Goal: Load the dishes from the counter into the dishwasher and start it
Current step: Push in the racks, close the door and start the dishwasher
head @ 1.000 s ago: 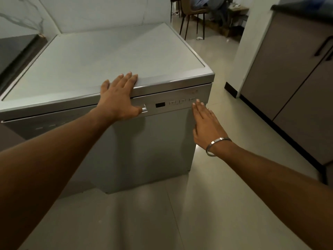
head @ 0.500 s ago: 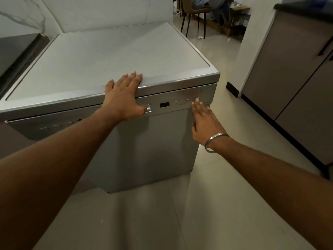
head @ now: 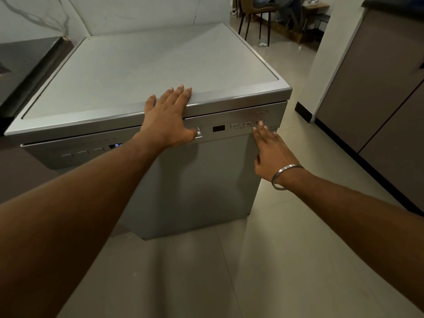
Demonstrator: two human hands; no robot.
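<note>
A silver freestanding dishwasher (head: 202, 180) stands with its door closed. My left hand (head: 168, 118) lies flat over the front edge of its top, fingers spread, thumb by the door handle (head: 198, 132). My right hand (head: 271, 152), with a metal bangle on the wrist, reaches up to the control panel; a fingertip touches the rightmost button (head: 260, 122). Two more buttons (head: 241, 125) and a dark display (head: 218, 128) sit to its left. A small blue readout (head: 115, 145) glows on the panel's left part. No dishes are in view.
A dark counter (head: 29, 63) adjoins the dishwasher on the left. Brown cabinets (head: 378, 88) line the right side across a tiled floor (head: 275, 260). A chair (head: 257, 12) and a seated person's legs show at the far back.
My right hand has slid up the door front until a fingertip reached the rightmost button. My left hand has stayed on the top edge. A blue readout now shows on the panel's left.
</note>
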